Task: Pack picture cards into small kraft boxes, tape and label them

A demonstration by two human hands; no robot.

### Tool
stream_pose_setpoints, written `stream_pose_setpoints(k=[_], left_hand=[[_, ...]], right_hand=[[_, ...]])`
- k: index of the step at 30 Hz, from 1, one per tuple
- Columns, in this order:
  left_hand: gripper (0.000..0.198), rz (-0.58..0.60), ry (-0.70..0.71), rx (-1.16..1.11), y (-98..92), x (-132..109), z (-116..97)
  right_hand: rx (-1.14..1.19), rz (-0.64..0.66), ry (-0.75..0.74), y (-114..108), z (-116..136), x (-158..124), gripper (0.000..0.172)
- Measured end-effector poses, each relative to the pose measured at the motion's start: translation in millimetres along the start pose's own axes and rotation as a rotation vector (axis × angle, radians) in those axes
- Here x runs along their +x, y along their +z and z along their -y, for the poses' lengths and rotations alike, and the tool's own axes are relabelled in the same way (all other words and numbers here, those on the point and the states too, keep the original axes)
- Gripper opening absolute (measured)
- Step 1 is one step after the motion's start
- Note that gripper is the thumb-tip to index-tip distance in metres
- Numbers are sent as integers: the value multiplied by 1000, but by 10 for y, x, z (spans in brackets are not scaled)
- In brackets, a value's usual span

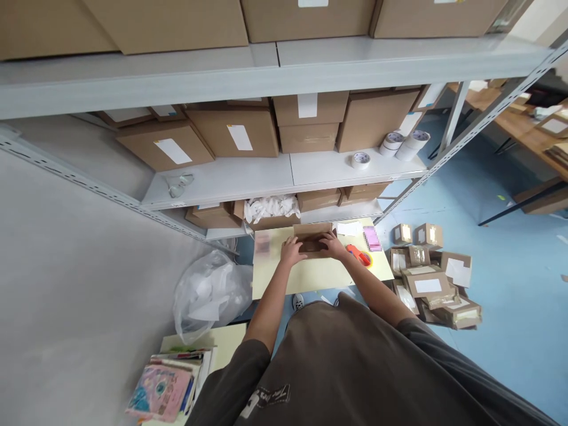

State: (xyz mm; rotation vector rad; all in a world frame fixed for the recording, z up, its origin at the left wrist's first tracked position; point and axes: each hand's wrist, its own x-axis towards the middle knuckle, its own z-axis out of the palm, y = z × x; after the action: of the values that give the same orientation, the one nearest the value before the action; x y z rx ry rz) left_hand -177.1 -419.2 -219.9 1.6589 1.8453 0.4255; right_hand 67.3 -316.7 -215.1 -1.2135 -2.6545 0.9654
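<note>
A small cardboard box [312, 229] sits on the pale yellow table [268, 274] with its back flap standing up and its inside in shadow. My left hand [291, 251] grips its left side, fingers curled over the edge. On the opposite side, my right hand [333, 245] holds the wall with its fingertips over the rim. What lies inside the box is too dark to make out. Close to my right hand is an orange-red tape dispenser [357, 255]. Beyond it lie a pink printed stack [371, 238] and some white paper [349, 228].
A grey metal shelf [248, 177] rises behind the table, bearing cartons [306, 137] and tape rolls [361, 160]. Packed parcels [428, 286] are heaped on the floor at right. At left are a clear plastic bag [208, 293] and a stack of books [162, 387].
</note>
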Motion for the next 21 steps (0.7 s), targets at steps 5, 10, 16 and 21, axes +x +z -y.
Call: stream_pose_setpoints(k=[5,10,16,21], left_hand=[[131,15,-133,53,115,-163,241],[143,141,-227,36,331,-152,210],[76,96,-304,-46,492,-85,191],[23,-37,-362,-116,612,-75,207]], right_hand=[[-55,121,184,28,-208,-109,111],[-168,204,248,187,-225,-7,143],[-171,118,310,384,-314,254,149],[-127,63,291,511,-410,387,137]])
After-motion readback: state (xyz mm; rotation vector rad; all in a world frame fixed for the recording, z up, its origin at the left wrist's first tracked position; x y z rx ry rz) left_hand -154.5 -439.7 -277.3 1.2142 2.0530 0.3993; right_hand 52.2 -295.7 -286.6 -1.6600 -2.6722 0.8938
